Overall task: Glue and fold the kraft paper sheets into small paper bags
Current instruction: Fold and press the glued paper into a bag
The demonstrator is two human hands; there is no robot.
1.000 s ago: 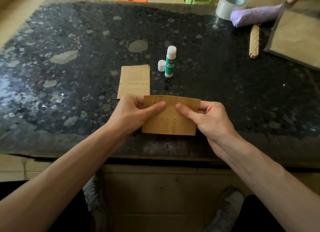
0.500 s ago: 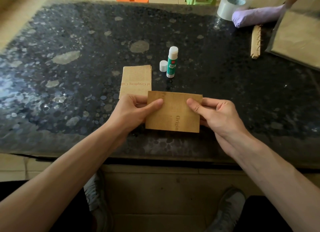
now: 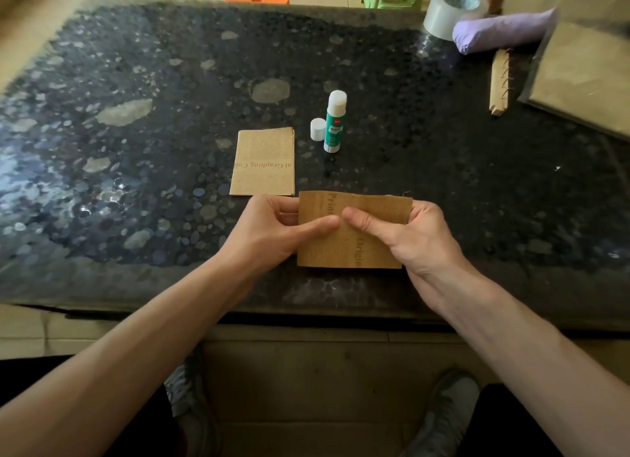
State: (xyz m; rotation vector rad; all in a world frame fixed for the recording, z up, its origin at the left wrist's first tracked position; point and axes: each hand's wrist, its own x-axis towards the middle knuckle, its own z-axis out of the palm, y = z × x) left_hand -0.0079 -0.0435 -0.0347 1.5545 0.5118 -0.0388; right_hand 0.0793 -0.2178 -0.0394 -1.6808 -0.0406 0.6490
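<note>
1. The folded kraft sheet [image 3: 354, 248] lies on the person's side of the glue stick [image 3: 335, 122], close to the near edge of the table [image 3: 136, 81]. Whether it rests on the stone or is held just clear of it cannot be told.
2. The left hand [image 3: 276, 228] pinches its left end, thumb laid across the top face and fingers tucked behind. The right hand [image 3: 409, 235] does the same at the right end. The two thumb tips almost meet at the middle.
3. The sheet looks very light and thin, stiff enough to keep a crease yet easy to dent or tear. It is probably best held by its ends, with flat thumb pressure along the fold rather than a hard squeeze.
4. Any fresh glue would likely let the layers slide, so even pressing seems wise.
5. A flat folded piece [image 3: 264, 161] lies to the left of the glue stick and slightly nearer the person. The white cap [image 3: 317, 129] stands just beside the stick, on its left.
6. The stick stands upright and uncapped, so a careless reach could tip it.
7. Far right of the stick lie a tape roll [image 3: 450, 13], a purple bundle [image 3: 501, 30], a ridged strip [image 3: 499, 83] and a stack of kraft sheets [image 3: 586, 78].
8. Bare stone extends left of and beyond the stick, while the near edge leaves little margin.
</note>
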